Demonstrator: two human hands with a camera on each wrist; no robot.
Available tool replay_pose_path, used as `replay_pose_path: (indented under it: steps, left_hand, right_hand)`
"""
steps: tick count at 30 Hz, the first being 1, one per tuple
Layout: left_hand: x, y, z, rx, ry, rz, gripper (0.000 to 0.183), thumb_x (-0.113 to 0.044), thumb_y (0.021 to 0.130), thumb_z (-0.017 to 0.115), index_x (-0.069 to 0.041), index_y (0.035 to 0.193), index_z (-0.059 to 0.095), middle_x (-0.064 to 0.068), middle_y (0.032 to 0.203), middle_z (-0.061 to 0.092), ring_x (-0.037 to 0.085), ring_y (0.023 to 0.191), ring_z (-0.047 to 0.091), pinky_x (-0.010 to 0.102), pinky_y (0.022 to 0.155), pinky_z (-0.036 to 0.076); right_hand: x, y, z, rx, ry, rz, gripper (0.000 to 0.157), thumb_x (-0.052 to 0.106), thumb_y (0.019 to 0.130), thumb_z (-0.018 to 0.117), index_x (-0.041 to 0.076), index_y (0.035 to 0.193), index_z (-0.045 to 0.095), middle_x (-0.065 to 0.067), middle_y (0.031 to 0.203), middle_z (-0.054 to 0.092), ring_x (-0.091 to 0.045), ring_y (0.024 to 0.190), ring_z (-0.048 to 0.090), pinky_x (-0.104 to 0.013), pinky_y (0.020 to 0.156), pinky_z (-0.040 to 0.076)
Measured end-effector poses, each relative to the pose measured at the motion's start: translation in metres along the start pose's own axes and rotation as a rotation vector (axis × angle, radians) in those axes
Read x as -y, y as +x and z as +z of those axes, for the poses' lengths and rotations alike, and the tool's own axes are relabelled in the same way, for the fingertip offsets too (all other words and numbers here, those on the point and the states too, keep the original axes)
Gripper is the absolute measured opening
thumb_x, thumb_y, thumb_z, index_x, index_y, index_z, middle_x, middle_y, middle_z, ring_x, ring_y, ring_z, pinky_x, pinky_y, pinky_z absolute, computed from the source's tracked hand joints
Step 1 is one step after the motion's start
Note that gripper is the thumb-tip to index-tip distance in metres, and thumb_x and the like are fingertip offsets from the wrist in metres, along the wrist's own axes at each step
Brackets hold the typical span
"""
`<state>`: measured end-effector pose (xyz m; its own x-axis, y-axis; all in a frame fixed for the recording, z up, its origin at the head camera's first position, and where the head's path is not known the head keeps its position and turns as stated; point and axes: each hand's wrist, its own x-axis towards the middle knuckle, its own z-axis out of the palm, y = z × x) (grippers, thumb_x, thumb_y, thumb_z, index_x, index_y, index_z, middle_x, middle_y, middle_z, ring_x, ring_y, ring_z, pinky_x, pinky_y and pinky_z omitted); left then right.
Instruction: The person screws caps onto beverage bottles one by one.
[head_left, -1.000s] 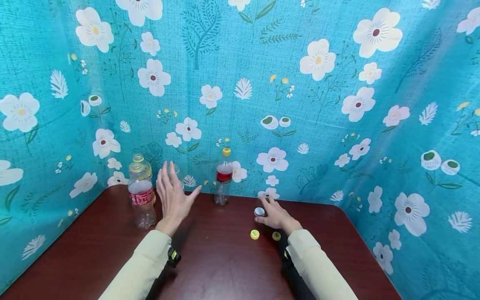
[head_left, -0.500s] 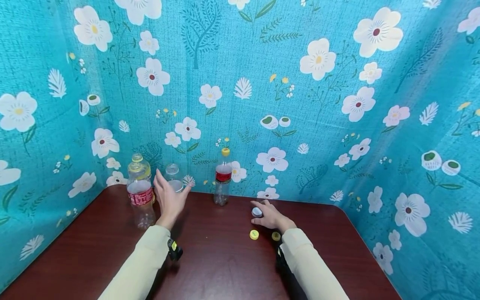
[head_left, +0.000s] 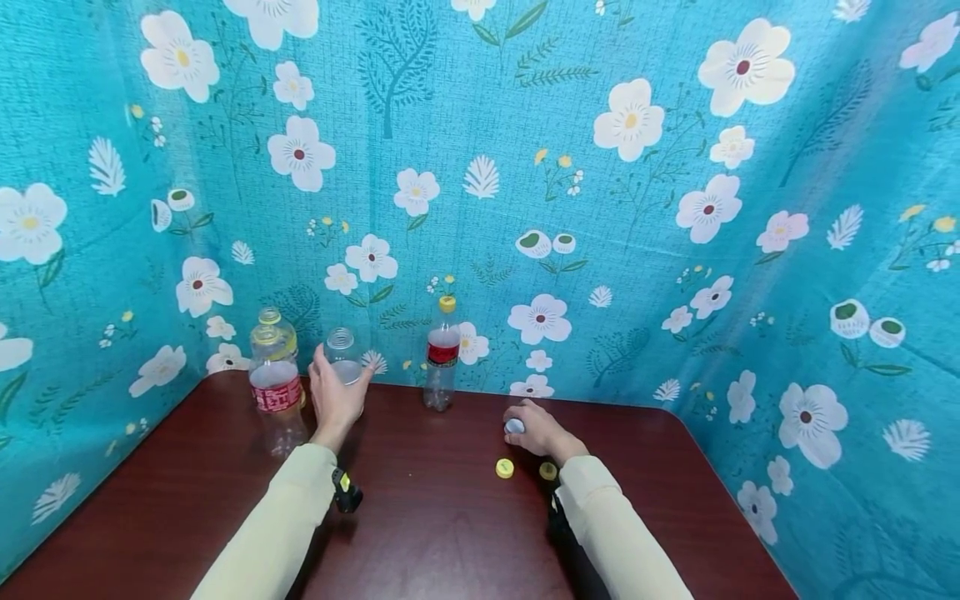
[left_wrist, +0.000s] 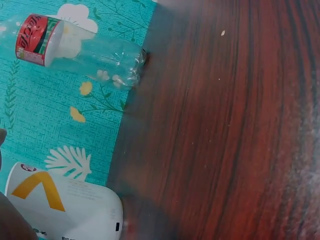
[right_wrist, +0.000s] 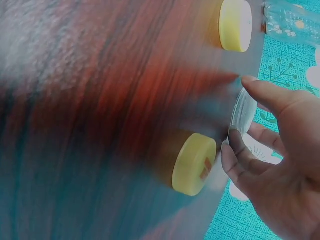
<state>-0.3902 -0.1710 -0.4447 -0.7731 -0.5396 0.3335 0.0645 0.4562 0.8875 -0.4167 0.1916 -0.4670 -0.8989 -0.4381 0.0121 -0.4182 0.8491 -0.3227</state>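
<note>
White and ridged, a round cap [right_wrist: 244,112] sits pinched in the right hand [head_left: 537,428]; left hand [head_left: 337,400], fingers apart, flanks a bottle [left_wrist: 75,207].

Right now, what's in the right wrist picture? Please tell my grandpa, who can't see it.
A right hand holds a pale cap, with two yellow caps on the dark red table nearby. Part of a clear bottle and some blue flowered cloth show at the right.
</note>
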Motion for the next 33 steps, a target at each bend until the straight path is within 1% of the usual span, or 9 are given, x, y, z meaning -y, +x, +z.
replay_pose_path:
  steps: [3,5,9,14,17,21,24,28,33]
  left_hand:
    - [0.002,0.000,0.001,-0.012,-0.011,0.007,0.093,-0.036,0.087,0.081,-0.011,0.158,0.026,0.025,0.151,0.039,0.046,0.137,0.042,0.061,0.112,0.035]
    - [0.005,0.001,0.001,-0.015,-0.011,0.021,0.088,-0.036,0.089,0.079,-0.011,0.156,0.029,0.024,0.149,0.042,0.046,0.136,0.044,0.061,0.110,0.036]
    - [0.008,0.001,-0.002,0.009,-0.014,0.049,0.081,-0.037,0.091,0.076,-0.010,0.154,0.033,0.023,0.147,0.046,0.045,0.136,0.045,0.061,0.111,0.036]
    - [0.010,-0.002,-0.007,0.049,-0.015,0.089,0.078,-0.035,0.092,0.077,-0.011,0.154,0.036,0.021,0.148,0.048,0.042,0.137,0.045,0.060,0.113,0.035]
    - [0.007,-0.004,-0.010,0.065,-0.022,0.122,0.077,-0.035,0.090,0.079,-0.013,0.152,0.039,0.020,0.145,0.051,0.040,0.134,0.048,0.060,0.111,0.038]
    - [0.000,-0.009,-0.012,0.096,-0.044,0.160,0.079,-0.039,0.088,0.081,-0.015,0.150,0.040,0.018,0.140,0.057,0.038,0.129,0.052,0.060,0.107,0.042]
    - [-0.006,-0.013,-0.014,0.128,-0.046,0.185,0.081,-0.042,0.086,0.083,-0.015,0.149,0.039,0.019,0.138,0.059,0.039,0.126,0.054,0.060,0.104,0.045]
    - [-0.010,-0.021,-0.016,0.175,-0.013,0.216,0.082,-0.045,0.085,0.083,-0.013,0.148,0.041,0.020,0.140,0.057,0.038,0.125,0.055,0.061,0.102,0.047]
    - [-0.014,-0.030,-0.019,0.221,-0.006,0.259,0.079,-0.043,0.083,0.085,-0.014,0.146,0.048,0.018,0.140,0.058,0.037,0.121,0.058,0.059,0.096,0.051]
  right_hand:
    - [0.001,-0.001,-0.001,-0.007,-0.009,0.019,0.022,0.019,0.092,0.077,0.016,0.111,0.068,-0.005,0.107,0.059,-0.022,0.093,0.055,-0.045,0.084,0.051]
    - [0.001,0.000,-0.001,-0.011,-0.007,0.016,0.020,0.018,0.091,0.079,0.016,0.107,0.067,-0.004,0.101,0.059,-0.021,0.090,0.054,-0.043,0.081,0.051]
    - [0.002,-0.001,-0.002,0.004,0.020,0.002,0.020,0.016,0.091,0.079,0.016,0.106,0.066,-0.001,0.096,0.062,-0.019,0.088,0.055,-0.040,0.079,0.053]
    - [0.001,-0.005,-0.008,0.036,0.069,-0.031,0.018,0.012,0.094,0.074,0.012,0.110,0.065,-0.002,0.095,0.063,-0.019,0.086,0.056,-0.039,0.078,0.053]
    - [0.000,-0.009,-0.014,0.012,0.060,-0.082,0.019,0.010,0.095,0.073,0.009,0.112,0.067,-0.003,0.098,0.065,-0.020,0.089,0.058,-0.040,0.079,0.054]
    - [0.002,-0.015,-0.023,-0.048,0.040,-0.151,0.021,0.008,0.093,0.074,0.006,0.114,0.070,-0.006,0.104,0.068,-0.023,0.095,0.060,-0.043,0.083,0.056]
    - [0.006,-0.019,-0.031,-0.083,0.050,-0.169,0.023,0.008,0.093,0.075,0.009,0.116,0.071,-0.007,0.108,0.067,-0.023,0.097,0.061,-0.043,0.083,0.057]
    - [0.013,-0.024,-0.038,-0.121,0.086,-0.182,0.028,0.007,0.091,0.077,0.012,0.118,0.070,-0.007,0.110,0.065,-0.022,0.095,0.064,-0.040,0.081,0.059]
    - [0.020,-0.031,-0.045,-0.152,0.113,-0.221,0.032,0.008,0.090,0.079,0.010,0.120,0.069,-0.006,0.111,0.064,-0.019,0.090,0.067,-0.035,0.079,0.058]
